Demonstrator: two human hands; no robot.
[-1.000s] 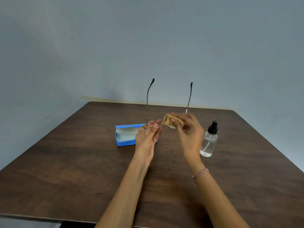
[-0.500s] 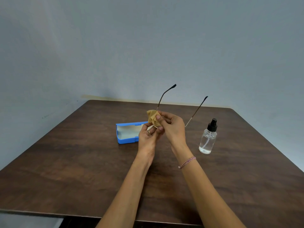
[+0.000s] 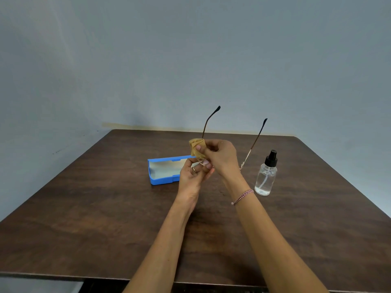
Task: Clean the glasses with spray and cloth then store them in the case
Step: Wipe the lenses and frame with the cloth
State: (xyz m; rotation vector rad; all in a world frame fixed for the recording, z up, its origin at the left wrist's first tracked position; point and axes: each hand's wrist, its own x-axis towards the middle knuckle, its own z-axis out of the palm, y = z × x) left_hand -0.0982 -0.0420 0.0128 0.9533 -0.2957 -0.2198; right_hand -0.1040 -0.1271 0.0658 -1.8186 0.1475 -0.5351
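Above the middle of the table (image 3: 88, 218), both hands meet around the glasses (image 3: 251, 148), held up off the wood. From where I stand, the left hand (image 3: 191, 178) comes up from 6 o'clock and pinches the thin frame at its lower edge, fingers curled shut on it, a ring on one finger. The right hand (image 3: 221, 157) sits just at 2 o'clock of the left, closed on a bunched tan cloth (image 3: 195, 148) that it presses against the lens area; the lens itself is hidden behind cloth and fingers. Both temple arms of the glasses stick up and lean toward 1 o'clock, their dark tips standing against the grey wall (image 3: 190, 60). A braided bracelet (image 3: 242, 196) circles the right wrist. Behind the left hand, toward 10 o'clock, the blue case (image 3: 163, 181) lies open on the table with its pale lining showing, partly covered by the hand. A clear bottle (image 3: 266, 176) with a black spray top stands upright at 3 o'clock of the hands, apart from them, a little liquid in it.
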